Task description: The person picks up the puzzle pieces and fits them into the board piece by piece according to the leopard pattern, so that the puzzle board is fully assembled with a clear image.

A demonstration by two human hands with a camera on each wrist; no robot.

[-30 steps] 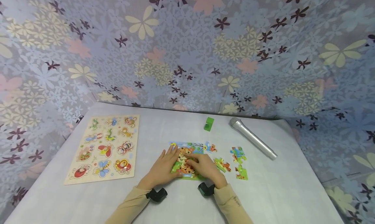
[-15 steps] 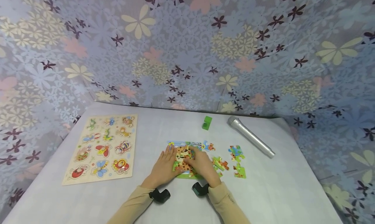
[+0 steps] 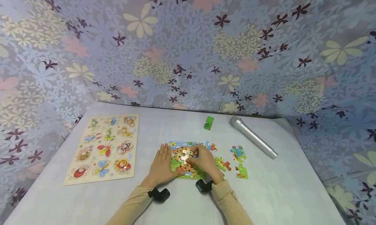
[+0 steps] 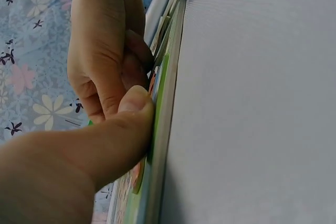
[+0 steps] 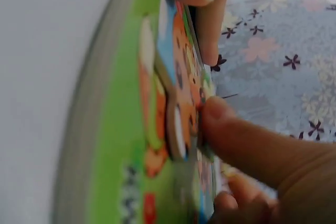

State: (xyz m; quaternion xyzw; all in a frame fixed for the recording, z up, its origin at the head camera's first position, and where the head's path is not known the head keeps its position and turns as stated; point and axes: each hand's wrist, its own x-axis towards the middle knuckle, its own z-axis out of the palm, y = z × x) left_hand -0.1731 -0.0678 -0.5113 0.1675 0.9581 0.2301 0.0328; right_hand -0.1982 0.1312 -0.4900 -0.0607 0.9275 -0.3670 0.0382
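right hand [image 3: 206, 160] with shiny piece [image 3: 185, 154], leopard pieces [image 3: 186, 168] in tray [image 3: 188, 177] below

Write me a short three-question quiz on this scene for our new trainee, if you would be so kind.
1. Multiple choice: where is the left hand?
A. On the board with bug pictures
B. At the left edge of the puzzle
C. Against the flowered cloth

2. True or false: the silver microphone lies to the right of the puzzle.

3. Short answer: what colour is the small block that lies beyond the puzzle, farther from the person?

Key
1. B
2. True
3. Green
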